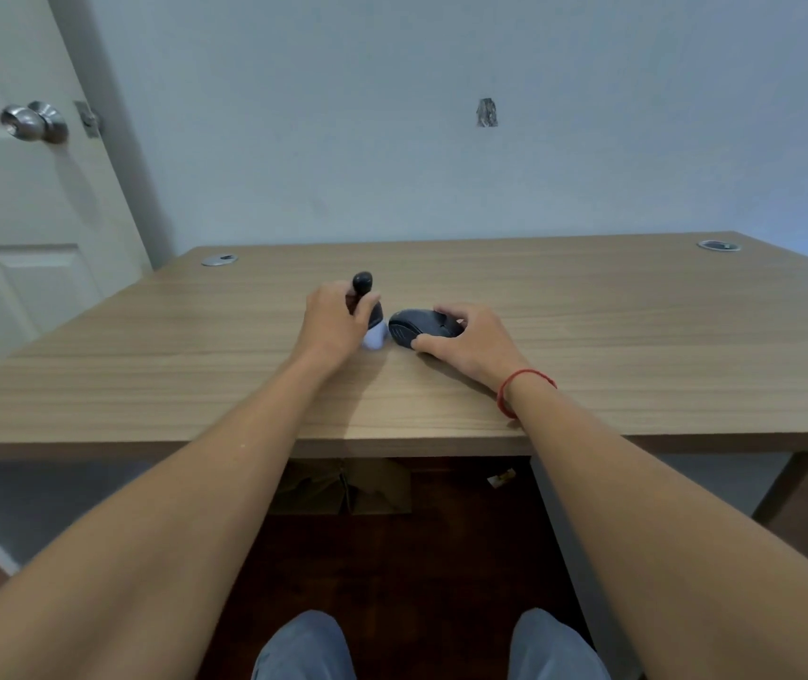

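Observation:
A dark grey computer mouse [417,327] lies on the wooden desk [613,336] near its middle. My right hand [471,341] grips it, thumb on the near side and fingers over the far side. Just left of it stands an upright black object with a rounded top and a pale lilac base [375,336]. My left hand [333,322] is curled round its black stem [362,283], and the top sticks out above the fingers. The lilac base almost touches the mouse.
Two round metal cable grommets sit in the desk's far corners, left [219,260] and right [718,245]. A white door with a metal knob [34,121] stands at the left. The wall rises right behind the desk. A cardboard box [343,485] lies on the floor underneath.

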{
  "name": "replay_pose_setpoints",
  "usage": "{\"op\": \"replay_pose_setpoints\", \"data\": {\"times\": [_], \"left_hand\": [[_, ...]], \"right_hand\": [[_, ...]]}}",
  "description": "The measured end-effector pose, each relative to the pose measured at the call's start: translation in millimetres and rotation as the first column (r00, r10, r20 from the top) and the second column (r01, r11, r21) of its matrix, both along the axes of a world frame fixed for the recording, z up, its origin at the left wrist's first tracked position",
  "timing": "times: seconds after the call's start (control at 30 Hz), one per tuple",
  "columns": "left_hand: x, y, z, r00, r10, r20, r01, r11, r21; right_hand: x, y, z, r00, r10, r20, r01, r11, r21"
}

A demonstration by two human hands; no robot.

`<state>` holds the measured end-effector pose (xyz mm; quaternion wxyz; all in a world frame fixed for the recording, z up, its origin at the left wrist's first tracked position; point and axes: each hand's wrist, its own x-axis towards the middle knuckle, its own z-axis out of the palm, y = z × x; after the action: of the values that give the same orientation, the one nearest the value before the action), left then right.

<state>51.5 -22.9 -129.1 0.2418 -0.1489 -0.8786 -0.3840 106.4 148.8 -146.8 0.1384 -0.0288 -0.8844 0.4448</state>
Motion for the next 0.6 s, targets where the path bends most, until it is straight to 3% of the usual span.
{"op": "replay_pose_setpoints", "data": {"times": [0.2,0.27,0.43,0.6], "left_hand": [[7,14,15,0.996,0.001,-0.093,0.023,0.966,0.258],[9,18,9,0.994,0.003,-0.106,0.022,0.972,0.233],[-1,3,-5,0.997,0.053,-0.062,-0.053,0.999,0.002],[9,20,15,0.988,0.023,-0.15,0.008,0.979,0.202]], "right_hand": [[-3,2,-3,1.0,0.013,0.002,-0.013,1.0,-0.011],[-5,3,-3,1.0,0.01,0.003,-0.01,1.0,-0.002],[-4,3,-3,0.999,0.025,-0.021,-0.025,1.0,0.006],[-6,5,-3,0.998,0.054,-0.017,-0.054,0.999,0.001]]}}
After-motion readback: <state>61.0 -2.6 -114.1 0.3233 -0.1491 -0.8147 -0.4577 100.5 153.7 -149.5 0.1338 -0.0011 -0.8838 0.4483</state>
